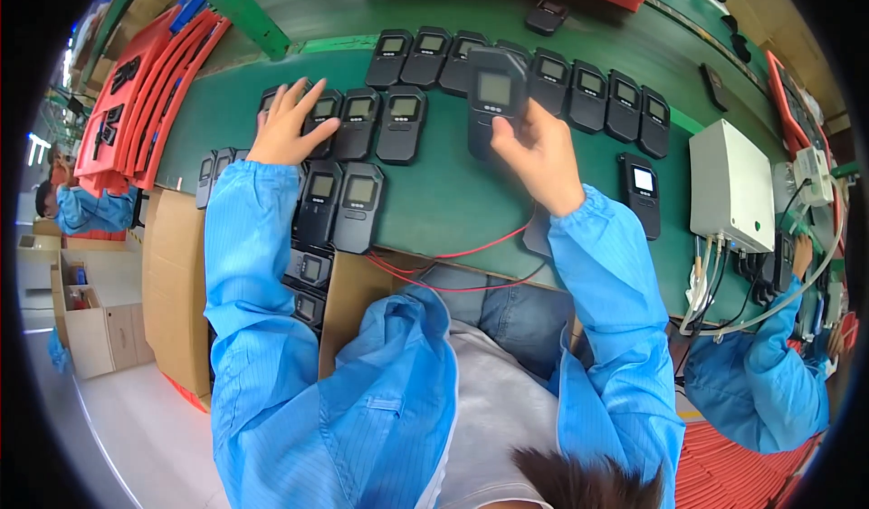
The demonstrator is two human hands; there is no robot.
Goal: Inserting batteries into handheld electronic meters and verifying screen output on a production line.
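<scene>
Black handheld devices, each with a small grey screen and a row of little buttons, stand in groups on the green bench (425, 197). My right hand (541, 152) grips one handheld device (495, 91), thumb on its front, raised over the bench before the back row. My left hand (290, 124) rests with fingers spread over the left group, touching or just above the devices there. Beside it a handheld device (401, 124) stands apart from my fingers. Nearer me is another handheld device (359, 206). On the right, one handheld device (642, 192) has a lit white screen.
Red trays (149, 102) are stacked at the left. An open cardboard box (176, 292) with more devices inside sits below the bench's left edge. Red and black wires (471, 254) cross the front edge. A white box (733, 183) with cables stands right, near a co-worker's blue sleeve (769, 355).
</scene>
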